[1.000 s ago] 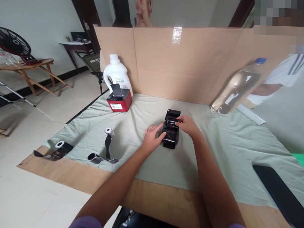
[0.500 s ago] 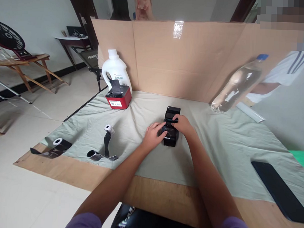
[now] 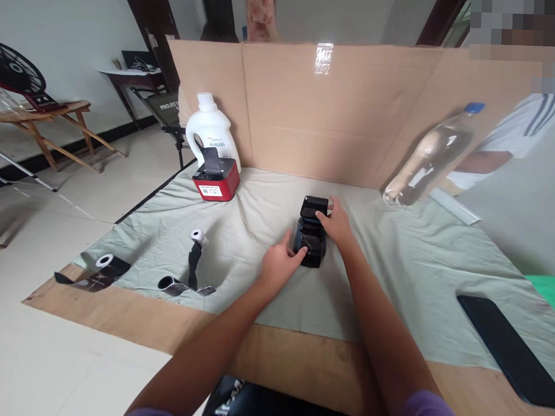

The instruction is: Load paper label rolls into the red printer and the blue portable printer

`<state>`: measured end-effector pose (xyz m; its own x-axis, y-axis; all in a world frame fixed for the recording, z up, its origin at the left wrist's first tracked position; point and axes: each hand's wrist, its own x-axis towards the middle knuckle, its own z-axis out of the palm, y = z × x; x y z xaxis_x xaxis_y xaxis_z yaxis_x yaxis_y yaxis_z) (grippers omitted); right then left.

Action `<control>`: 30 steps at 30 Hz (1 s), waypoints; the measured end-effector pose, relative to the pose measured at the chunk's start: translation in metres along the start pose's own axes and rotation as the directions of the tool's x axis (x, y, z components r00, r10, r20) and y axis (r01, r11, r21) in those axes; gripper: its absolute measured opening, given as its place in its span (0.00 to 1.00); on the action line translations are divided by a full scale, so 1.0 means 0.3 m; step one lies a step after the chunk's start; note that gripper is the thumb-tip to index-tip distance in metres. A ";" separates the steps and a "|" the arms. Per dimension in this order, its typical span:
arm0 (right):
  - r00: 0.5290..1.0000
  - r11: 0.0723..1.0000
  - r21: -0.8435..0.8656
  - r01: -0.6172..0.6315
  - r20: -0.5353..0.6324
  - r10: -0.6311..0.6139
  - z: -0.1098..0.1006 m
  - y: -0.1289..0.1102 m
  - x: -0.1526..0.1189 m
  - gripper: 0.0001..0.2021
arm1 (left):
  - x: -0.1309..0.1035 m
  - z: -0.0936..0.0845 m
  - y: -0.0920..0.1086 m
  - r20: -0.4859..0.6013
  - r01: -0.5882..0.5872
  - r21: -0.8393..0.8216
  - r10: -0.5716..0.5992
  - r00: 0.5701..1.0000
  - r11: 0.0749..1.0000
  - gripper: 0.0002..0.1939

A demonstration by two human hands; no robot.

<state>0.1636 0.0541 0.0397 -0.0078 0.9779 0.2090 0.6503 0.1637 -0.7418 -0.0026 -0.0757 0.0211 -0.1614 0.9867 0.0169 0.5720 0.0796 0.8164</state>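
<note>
A small black thermal printer (image 3: 310, 253) sits on the cloth in front of me, its lid (image 3: 314, 207) flipped up at the far side. My right hand (image 3: 337, 222) grips that lid, thumb on its near face and fingers around its right edge. At the printer's left is my left hand (image 3: 282, 260); its thumb touches the near part of the body, while the other fingers are spread beside it. Inside the printer, the bay is dark and I cannot make out its contents.
Black-printed paper rolls (image 3: 105, 261) lie on the left. A red-and-black printer (image 3: 217, 180) stands before a white detergent jug (image 3: 211, 130). A clear bottle (image 3: 431, 156) leans right against the cardboard screen (image 3: 335, 113). A phone (image 3: 509, 349) lies front right. Another person's sleeve (image 3: 519, 128) shows behind.
My right hand has moved up from the printer's hinge area to its lid. My left fingers have come off the printer's top and drawn back left, thumb still touching.
</note>
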 end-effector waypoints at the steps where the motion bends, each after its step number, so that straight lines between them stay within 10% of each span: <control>1: 1.000 1.000 0.000 0.009 0.023 -0.009 -0.007 0.000 0.004 0.29 | -0.007 0.011 -0.013 -0.001 0.004 -0.076 -0.004 1.000 0.997 0.42; 9: 0.990 0.995 0.008 0.102 0.098 -0.102 -0.088 -0.013 0.005 0.13 | -0.023 0.059 -0.058 0.096 -0.037 -0.536 0.104 0.990 0.843 0.37; 19: 0.928 0.977 -0.063 0.204 0.331 -0.173 -0.130 -0.027 -0.009 0.12 | -0.045 0.028 -0.041 0.157 -0.095 -0.524 0.206 0.966 0.846 0.10; 30: 0.878 0.967 -0.146 0.210 0.463 -0.120 -0.142 -0.045 -0.030 0.16 | -0.042 0.026 -0.049 0.204 -0.092 -0.524 0.229 0.952 0.847 0.08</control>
<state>0.1873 0.0377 0.0750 -0.4372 0.8991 -0.0226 0.7379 0.3442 -0.5805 -0.0027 -0.0883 0.0044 0.1411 0.9863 0.0857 0.0778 -0.0974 0.9922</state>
